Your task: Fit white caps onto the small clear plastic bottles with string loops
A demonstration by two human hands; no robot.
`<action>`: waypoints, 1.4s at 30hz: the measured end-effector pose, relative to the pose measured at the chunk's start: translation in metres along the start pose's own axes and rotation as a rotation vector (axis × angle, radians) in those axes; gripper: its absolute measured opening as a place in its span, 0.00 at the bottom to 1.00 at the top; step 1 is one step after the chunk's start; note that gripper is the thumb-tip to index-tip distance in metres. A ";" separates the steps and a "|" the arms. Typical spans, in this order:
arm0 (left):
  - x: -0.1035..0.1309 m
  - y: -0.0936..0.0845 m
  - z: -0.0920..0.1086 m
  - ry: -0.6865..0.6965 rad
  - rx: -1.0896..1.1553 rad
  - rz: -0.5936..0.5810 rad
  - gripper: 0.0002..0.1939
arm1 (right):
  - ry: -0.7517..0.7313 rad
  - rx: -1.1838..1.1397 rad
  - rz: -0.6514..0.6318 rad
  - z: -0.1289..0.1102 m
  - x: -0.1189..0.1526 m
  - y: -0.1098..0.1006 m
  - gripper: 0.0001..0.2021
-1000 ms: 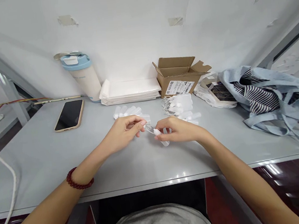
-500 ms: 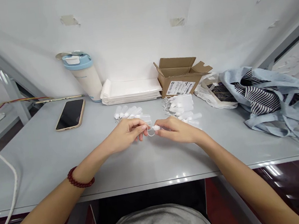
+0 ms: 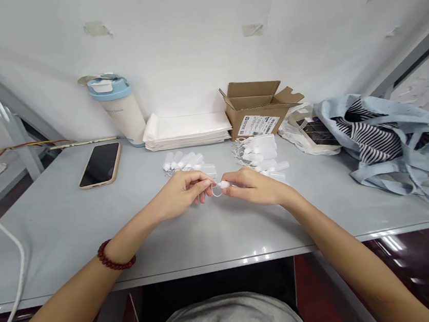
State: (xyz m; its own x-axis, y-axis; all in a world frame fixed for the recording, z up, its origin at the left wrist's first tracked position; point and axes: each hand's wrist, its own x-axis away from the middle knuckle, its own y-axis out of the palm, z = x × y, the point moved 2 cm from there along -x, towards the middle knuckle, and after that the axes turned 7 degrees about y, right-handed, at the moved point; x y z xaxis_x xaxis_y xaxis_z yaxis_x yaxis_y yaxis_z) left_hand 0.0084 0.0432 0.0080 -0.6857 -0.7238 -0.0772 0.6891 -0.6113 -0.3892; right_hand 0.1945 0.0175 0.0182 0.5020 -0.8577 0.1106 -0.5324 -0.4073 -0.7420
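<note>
Left grip (image 3: pixel 183 193) closed, thumb and fingertips pinching a thin white cord (image 3: pixel 217 196). Right grip (image 3: pixel 250 185) closed on a small white-capped tube (image 3: pixel 224 184), cap end pointing left toward the other hand; tube body mostly hidden by the fingers. Cord makes a small loop between the two hands, at the cap. Tube sits over the middle of the gray counter (image 3: pixel 215 238), near the front of two groups of similar pieces; can't tell if it touches the surface.

Left group (image 3: pixel 185 160): clear tubes with white caps, lying side by side just beyond the left hand. Right group (image 3: pixel 262 150): more of the same, piled, cords bunched at their left ends, just behind the right hand.

Back of counter, left to right: phone (image 3: pixel 100 165) lying flat, screen dark; tumbler (image 3: pixel 122 114) with blue lid, upright; stack of white packets (image 3: pixel 191 128); open cardboard box (image 3: pixel 258 118) with label; clear plastic bag (image 3: pixel 292 134); light blue cloth bag (image 3: pixel 386 136), striped lining showing. Dark red bead bracelet (image 3: pixel 115 256) on left wrist.
</note>
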 end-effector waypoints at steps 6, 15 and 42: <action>-0.002 0.000 -0.001 -0.002 -0.009 -0.001 0.12 | -0.005 -0.011 0.006 0.000 0.001 0.001 0.13; 0.001 -0.001 -0.001 -0.012 -0.009 -0.001 0.13 | -0.003 -0.040 0.023 -0.001 0.001 -0.001 0.14; 0.000 0.001 -0.002 0.002 0.011 -0.009 0.13 | 0.019 -0.022 0.011 0.000 0.000 -0.001 0.14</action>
State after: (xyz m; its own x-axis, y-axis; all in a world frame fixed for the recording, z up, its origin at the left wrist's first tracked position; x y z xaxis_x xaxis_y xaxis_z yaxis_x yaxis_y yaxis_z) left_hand 0.0081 0.0431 0.0062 -0.6925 -0.7175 -0.0751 0.6852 -0.6216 -0.3796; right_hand 0.1948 0.0172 0.0188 0.4833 -0.8679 0.1148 -0.5526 -0.4041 -0.7289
